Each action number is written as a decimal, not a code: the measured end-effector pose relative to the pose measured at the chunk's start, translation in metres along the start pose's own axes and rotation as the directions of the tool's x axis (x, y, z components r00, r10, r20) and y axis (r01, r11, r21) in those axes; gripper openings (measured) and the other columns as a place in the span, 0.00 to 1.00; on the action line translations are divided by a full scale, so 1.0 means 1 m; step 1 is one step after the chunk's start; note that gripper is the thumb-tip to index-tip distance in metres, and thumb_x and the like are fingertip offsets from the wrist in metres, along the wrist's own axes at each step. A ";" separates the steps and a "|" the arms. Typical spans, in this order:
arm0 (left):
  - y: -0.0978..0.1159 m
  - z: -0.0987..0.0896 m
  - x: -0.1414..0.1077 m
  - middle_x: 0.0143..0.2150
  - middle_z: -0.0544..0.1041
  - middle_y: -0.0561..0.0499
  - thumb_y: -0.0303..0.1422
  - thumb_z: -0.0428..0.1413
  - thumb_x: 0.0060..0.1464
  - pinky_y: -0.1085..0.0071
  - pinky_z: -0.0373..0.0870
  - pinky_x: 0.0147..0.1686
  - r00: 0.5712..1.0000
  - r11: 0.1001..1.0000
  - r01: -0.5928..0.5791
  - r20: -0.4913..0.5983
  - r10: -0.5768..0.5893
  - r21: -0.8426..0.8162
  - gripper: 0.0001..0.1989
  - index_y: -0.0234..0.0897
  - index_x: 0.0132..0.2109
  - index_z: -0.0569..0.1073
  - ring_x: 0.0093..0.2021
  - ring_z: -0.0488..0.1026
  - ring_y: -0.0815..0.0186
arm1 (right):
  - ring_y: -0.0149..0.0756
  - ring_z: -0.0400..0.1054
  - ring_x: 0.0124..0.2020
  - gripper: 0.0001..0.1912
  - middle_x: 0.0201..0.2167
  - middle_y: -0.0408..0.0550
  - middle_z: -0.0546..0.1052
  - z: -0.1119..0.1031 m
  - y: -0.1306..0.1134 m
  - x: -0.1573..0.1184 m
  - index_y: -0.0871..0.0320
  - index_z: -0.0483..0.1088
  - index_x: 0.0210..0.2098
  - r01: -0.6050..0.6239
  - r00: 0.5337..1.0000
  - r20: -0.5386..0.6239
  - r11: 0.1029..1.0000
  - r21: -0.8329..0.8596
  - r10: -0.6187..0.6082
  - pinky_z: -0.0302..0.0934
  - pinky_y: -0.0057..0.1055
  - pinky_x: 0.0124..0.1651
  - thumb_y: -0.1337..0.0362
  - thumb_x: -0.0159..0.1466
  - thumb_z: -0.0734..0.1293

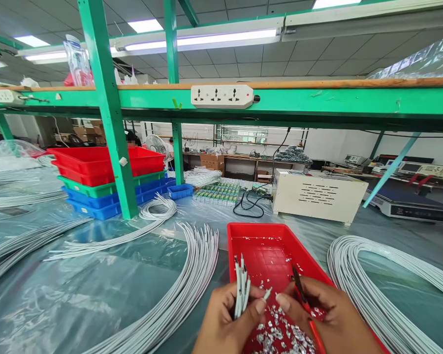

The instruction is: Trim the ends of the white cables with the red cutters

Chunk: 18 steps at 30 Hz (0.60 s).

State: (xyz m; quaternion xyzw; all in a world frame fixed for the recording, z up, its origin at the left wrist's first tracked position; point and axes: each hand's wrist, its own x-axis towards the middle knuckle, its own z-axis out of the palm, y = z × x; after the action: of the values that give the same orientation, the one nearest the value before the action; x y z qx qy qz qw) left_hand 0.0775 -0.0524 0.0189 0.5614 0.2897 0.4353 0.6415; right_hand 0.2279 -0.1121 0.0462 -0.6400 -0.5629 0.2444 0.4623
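Note:
My left hand [239, 314] is closed around several white cables [242, 287], whose ends stick up past the fingers. One cable end [268, 293] is pinched apart from the others, between thumb and fingertip, and points right. Close by, my right hand [317, 307] grips a red-handled cutting tool with dark jaws [298, 282]. Its thumb tip is near the cable end, with a small gap between them. Both hands are over a red tray [260, 231], where many shiny foil-like scraps [280, 329] lie.
Bundles of white cable [195, 265] lie left of the tray, and a large cable coil [341, 260] is on its right. Behind are a beige machine [321, 196], stacked trays [107, 169] and a small blue bin [180, 191]. A green post [110, 108] and shelf rise in front.

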 end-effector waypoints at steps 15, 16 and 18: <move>0.004 -0.005 0.002 0.19 0.60 0.56 0.47 0.60 0.45 0.75 0.47 0.23 0.995 0.999 -0.040 0.092 0.042 -0.019 0.18 0.33 0.28 0.75 0.21 0.52 0.74 | 0.24 0.53 0.10 0.22 0.09 0.35 0.63 0.000 0.015 0.002 0.56 0.58 0.15 0.316 0.900 0.075 0.526 -0.790 -0.429 0.42 0.20 0.14 0.50 0.58 0.61; 0.004 -0.004 0.002 0.19 0.61 0.56 0.46 0.61 0.45 0.75 0.48 0.23 0.994 0.998 -0.034 0.105 0.038 -0.044 0.18 0.32 0.27 0.75 0.21 0.53 0.74 | 0.24 0.52 0.11 0.22 0.09 0.35 0.63 0.000 0.015 0.002 0.57 0.57 0.15 0.315 0.899 0.073 0.521 -0.794 -0.432 0.42 0.21 0.14 0.50 0.58 0.61; 0.007 -0.002 0.000 0.19 0.63 0.56 0.43 0.63 0.44 0.76 0.51 0.24 0.994 0.992 0.013 0.113 0.002 -0.128 0.16 0.33 0.27 0.74 0.22 0.56 0.74 | 0.24 0.50 0.11 0.23 0.09 0.35 0.62 0.001 0.016 0.002 0.57 0.56 0.15 0.299 0.902 0.058 0.524 -0.797 -0.427 0.41 0.21 0.14 0.48 0.58 0.60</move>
State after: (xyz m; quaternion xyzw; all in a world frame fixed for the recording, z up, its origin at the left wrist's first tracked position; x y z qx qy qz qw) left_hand 0.0744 -0.0520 0.0250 0.5417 0.2257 0.4186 0.6931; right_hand 0.2349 -0.1092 0.0325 -0.6607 -0.6977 -0.1785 0.2117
